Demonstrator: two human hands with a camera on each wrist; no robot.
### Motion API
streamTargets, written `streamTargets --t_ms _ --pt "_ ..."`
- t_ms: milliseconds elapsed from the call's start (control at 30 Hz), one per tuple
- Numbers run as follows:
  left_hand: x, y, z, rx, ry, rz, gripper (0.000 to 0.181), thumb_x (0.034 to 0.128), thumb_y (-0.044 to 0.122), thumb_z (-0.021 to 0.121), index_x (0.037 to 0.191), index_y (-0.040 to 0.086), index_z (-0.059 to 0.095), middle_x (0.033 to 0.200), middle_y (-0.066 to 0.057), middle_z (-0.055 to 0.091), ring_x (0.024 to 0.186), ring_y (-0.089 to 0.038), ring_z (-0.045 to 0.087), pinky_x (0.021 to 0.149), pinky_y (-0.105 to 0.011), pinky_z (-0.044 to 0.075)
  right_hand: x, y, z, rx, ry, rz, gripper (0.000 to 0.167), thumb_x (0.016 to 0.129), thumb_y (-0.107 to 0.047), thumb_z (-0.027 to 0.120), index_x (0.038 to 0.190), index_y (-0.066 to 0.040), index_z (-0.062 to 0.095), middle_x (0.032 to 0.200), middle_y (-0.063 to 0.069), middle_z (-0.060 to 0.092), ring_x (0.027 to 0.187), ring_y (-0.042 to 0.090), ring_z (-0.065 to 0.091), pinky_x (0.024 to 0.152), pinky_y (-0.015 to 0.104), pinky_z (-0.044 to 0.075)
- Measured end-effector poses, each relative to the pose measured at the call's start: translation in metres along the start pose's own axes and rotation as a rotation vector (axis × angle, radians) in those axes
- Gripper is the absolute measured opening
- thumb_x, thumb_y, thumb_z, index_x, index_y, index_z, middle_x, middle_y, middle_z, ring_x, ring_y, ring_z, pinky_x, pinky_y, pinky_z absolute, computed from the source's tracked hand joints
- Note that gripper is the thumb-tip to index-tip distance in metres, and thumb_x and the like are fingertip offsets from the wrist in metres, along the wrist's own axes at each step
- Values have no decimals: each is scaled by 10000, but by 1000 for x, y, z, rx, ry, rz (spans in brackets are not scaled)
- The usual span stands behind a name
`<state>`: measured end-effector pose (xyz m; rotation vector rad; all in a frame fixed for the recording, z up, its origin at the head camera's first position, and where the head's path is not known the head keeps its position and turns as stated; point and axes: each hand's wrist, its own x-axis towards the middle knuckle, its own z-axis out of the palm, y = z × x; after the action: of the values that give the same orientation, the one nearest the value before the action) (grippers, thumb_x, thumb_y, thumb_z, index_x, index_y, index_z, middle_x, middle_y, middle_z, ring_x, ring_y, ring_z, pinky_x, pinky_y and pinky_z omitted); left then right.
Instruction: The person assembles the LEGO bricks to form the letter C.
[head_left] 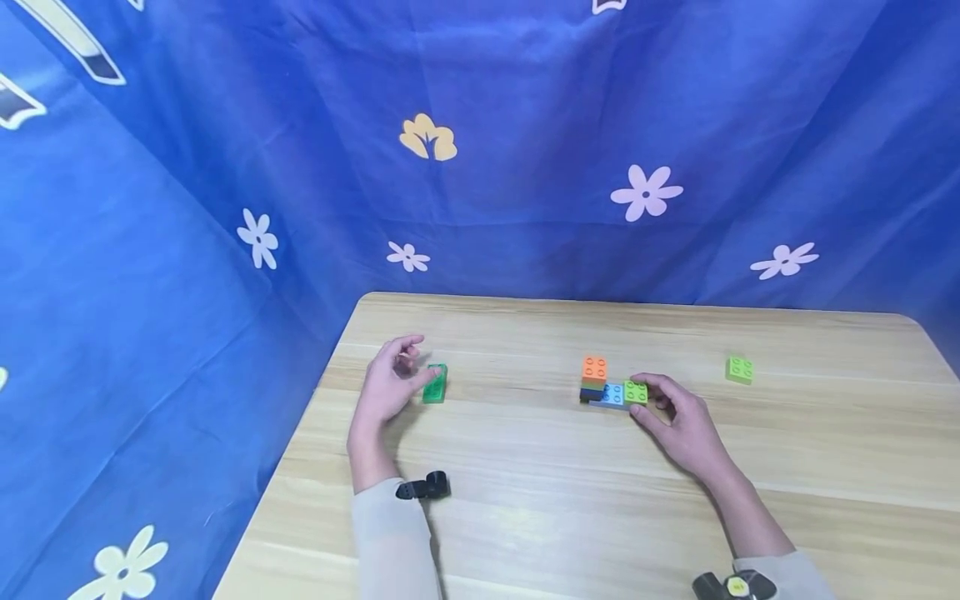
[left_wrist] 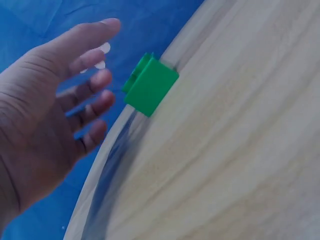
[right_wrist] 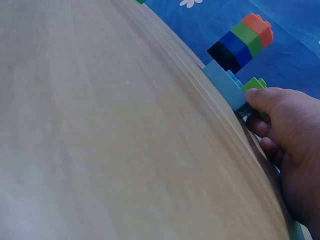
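Note:
On the left of the table, a dark green brick point(head_left: 435, 384) stands beside my left hand point(head_left: 386, 383). That hand's fingers are loosely bent, and the left wrist view shows a gap between them and the green brick point(left_wrist: 151, 89). With thumb and fingers my right hand point(head_left: 684, 427) pinches a lime green brick point(head_left: 636, 392) at the right end of a light blue brick point(head_left: 612, 394). At its left end rises a stack of black, blue, green and orange bricks point(right_wrist: 241, 42), orange on top. My right fingertips are partly hidden behind the lime brick.
A separate lime green brick point(head_left: 738, 370) lies to the right, beyond my right hand. The wooden table point(head_left: 525, 500) ends at a blue patterned curtain point(head_left: 517, 208) at the back and left. Both wrists wear small black cameras.

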<state>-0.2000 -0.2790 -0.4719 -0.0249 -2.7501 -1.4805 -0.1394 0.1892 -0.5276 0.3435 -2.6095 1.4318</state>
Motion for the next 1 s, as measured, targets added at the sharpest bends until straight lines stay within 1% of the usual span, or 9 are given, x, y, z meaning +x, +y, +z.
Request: streamTargets --t_ms 133,200,300,400,467,633,733,800,1000 --pt "0 2 2 69 -76 -65 807 831 280 927 1507 97 526 1150 -121 580 1022 -278 549 914 -385 476 -1 0 0 5 3 7 444 946 -131 815 1365 -165 674 1112 14 748 946 154 643 821 179 528" --pt "2 3 6 93 -96 -65 826 813 231 937 1512 94 517 1124 -107 583 998 -264 545 891 -365 476 -1 0 0 7 1 8 441 949 -134 812 1367 -166 673 1117 14 749 951 151 645 825 174 527" --pt "5 4 12 104 -92 -46 801 799 115 922 1499 90 534 1114 -97 608 992 -260 575 900 -371 503 -1 -1 0 9 -1 11 439 951 -137 811 1366 -167 673 1120 14 750 951 147 647 828 170 525" --pt "8 7 19 90 -74 -15 737 805 16 878 1469 74 565 1136 -113 660 1014 -278 629 942 -411 540 0 -1 0 7 1 11 441 947 -133 813 1364 -166 674 1118 14 750 948 144 647 829 171 526" --pt "10 11 23 72 -59 11 686 818 -14 854 1446 55 585 1164 -127 692 1043 -294 658 976 -439 556 0 -2 0 5 2 13 444 945 -131 815 1364 -166 674 1112 12 750 946 142 646 828 172 526" --pt "15 24 32 -19 -37 73 561 854 -31 833 1377 13 635 1212 -135 722 1133 -299 671 1033 -453 567 0 -1 0 -7 3 12 451 945 -135 816 1371 -166 670 1101 9 747 934 146 637 819 184 526" --pt "17 34 35 -69 -33 107 482 868 -21 835 1321 43 682 1223 -112 729 1160 -282 677 1048 -441 566 0 -1 0 -12 2 9 448 950 -141 812 1373 -166 669 1096 8 743 920 152 625 808 193 521" --pt "17 43 38 -99 -28 144 452 868 -14 843 1293 58 707 1239 -112 731 1167 -286 685 1057 -433 564 0 -1 0 -12 3 9 447 948 -140 814 1371 -165 671 1093 8 742 916 154 623 804 194 518" --pt "17 73 47 -200 -34 303 395 857 0 867 1230 -20 737 1463 -118 622 1291 -333 638 1097 -391 539 0 -2 -1 -15 7 9 447 943 -130 817 1364 -166 673 1088 6 742 910 147 620 798 181 509"
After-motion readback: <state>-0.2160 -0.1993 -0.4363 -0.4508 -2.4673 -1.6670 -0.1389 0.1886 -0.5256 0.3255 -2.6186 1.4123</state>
